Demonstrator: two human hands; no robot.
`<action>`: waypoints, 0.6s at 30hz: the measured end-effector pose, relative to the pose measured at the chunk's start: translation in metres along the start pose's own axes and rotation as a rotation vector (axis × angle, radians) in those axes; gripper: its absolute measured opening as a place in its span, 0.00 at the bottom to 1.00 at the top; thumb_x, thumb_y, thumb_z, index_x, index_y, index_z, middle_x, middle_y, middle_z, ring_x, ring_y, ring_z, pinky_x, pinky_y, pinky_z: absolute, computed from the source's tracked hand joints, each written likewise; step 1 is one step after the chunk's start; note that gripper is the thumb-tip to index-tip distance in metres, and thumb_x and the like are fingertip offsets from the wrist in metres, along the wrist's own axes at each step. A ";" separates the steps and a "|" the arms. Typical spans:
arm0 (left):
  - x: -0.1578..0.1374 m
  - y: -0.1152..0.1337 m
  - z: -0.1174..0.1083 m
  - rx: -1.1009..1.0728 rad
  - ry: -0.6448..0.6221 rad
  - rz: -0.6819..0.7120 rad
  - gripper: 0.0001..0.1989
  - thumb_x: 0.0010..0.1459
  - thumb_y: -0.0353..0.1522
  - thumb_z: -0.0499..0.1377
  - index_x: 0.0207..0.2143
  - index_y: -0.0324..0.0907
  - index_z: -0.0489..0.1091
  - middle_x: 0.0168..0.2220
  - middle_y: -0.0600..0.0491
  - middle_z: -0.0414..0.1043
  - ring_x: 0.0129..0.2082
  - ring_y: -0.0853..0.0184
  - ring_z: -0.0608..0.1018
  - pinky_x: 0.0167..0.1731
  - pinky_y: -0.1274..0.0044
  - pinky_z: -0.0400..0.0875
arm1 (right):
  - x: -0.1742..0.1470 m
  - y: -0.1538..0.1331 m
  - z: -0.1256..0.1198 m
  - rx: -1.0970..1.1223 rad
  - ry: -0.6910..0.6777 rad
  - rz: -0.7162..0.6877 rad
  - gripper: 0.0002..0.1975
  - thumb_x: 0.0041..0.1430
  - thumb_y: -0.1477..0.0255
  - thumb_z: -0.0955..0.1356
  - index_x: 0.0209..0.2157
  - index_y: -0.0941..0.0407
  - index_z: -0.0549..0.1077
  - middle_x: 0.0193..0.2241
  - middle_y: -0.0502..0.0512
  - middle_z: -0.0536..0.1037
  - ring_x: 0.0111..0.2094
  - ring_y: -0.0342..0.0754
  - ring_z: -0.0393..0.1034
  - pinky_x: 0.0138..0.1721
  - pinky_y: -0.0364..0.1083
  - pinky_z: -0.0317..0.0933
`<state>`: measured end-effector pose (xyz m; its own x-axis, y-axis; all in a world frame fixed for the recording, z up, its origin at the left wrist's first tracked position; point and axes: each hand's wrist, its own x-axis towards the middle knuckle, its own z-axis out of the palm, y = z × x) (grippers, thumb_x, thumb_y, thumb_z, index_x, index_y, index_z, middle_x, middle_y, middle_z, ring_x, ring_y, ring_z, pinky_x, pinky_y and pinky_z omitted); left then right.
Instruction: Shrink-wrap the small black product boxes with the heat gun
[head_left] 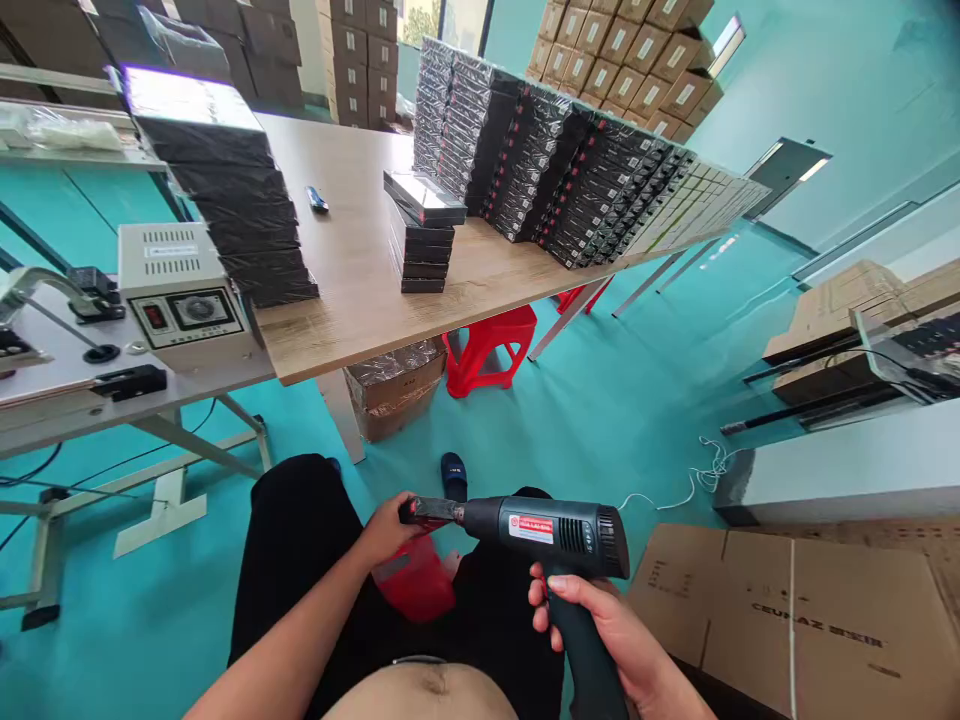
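Flat box (435, 508), one, dark-edged: gripped at one end by the left hand (388, 532), its far end at the heat gun's nozzle; touching or just apart, cannot tell. Heat gun (551, 525), one, dark, red-and-white label: handle clasped in the right hand (589, 610), nozzle directed toward the left hand. Red stool (491, 348), ahead of both hands. Wooden table (341, 280), beyond the left hand, bearing a short box stack (424, 260). Carton (750, 600), printed: right of the right hand.
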<state>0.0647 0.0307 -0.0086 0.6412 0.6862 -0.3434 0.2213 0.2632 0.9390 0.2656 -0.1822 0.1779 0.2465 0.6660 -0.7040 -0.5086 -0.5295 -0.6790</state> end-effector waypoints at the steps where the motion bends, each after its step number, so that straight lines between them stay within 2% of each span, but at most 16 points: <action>1: -0.001 0.002 -0.001 -0.001 0.002 0.002 0.19 0.37 0.35 0.69 0.33 0.38 0.71 0.30 0.52 0.75 0.35 0.59 0.75 0.38 0.71 0.68 | 0.001 -0.002 0.002 -0.011 0.009 0.000 0.14 0.55 0.68 0.68 0.41 0.61 0.75 0.32 0.59 0.79 0.29 0.47 0.74 0.25 0.42 0.66; 6: -0.002 0.007 -0.001 0.052 0.001 0.031 0.17 0.38 0.35 0.69 0.33 0.39 0.72 0.30 0.52 0.74 0.34 0.60 0.74 0.37 0.71 0.67 | 0.006 -0.009 0.008 -0.056 0.068 -0.006 0.14 0.52 0.67 0.69 0.39 0.61 0.75 0.30 0.58 0.78 0.27 0.47 0.74 0.23 0.41 0.65; 13: -0.004 0.012 0.001 0.264 0.038 0.064 0.13 0.40 0.33 0.68 0.32 0.42 0.74 0.33 0.51 0.73 0.38 0.59 0.73 0.39 0.72 0.64 | 0.018 -0.007 0.024 -0.061 -0.021 0.004 0.16 0.51 0.67 0.69 0.39 0.62 0.74 0.30 0.58 0.78 0.27 0.47 0.74 0.23 0.41 0.65; 18: -0.007 0.016 0.000 0.314 0.041 0.045 0.15 0.38 0.32 0.69 0.33 0.43 0.74 0.35 0.50 0.74 0.40 0.59 0.73 0.41 0.73 0.63 | 0.026 -0.004 0.040 -0.092 -0.076 0.012 0.16 0.49 0.66 0.70 0.38 0.63 0.74 0.29 0.58 0.78 0.26 0.47 0.74 0.21 0.41 0.63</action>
<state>0.0634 0.0301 0.0088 0.6268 0.7208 -0.2960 0.4134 0.0143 0.9104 0.2415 -0.1419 0.1706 0.1756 0.6952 -0.6970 -0.4323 -0.5816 -0.6891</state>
